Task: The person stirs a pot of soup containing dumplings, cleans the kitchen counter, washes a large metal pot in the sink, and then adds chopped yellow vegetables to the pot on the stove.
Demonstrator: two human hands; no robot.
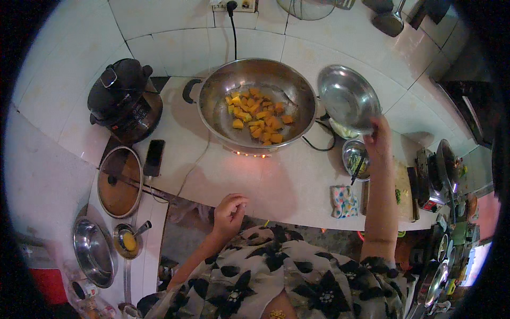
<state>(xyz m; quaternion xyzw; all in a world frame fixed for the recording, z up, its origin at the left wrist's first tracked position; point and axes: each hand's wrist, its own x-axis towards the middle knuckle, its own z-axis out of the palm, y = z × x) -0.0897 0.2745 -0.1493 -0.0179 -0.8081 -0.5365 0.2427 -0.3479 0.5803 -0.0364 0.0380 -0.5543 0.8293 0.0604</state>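
My right hand [377,133] grips the lower right rim of a stainless steel bowl [347,95], which is tilted with its hollow toward me. No food shows in the bowl. To its left, a wide metal wok [259,67] with a black side handle holds orange pumpkin chunks [263,113]. The end of a spatula [290,99] appears to rest inside the wok, at the right. Loosely curled, my left hand [231,213] hovers near the counter's front edge, with nothing visible in it. Small orange lights glow beneath the wok's front.
Left stand a black electric cooker [125,101], a phone [154,158], a glass lid [120,181], a metal basin [93,252] and a small bowl [126,241] with yellow contents. Right are a small bowl [352,153] with dark chopsticks, a patterned cloth [344,202] and a cutting board [403,191].
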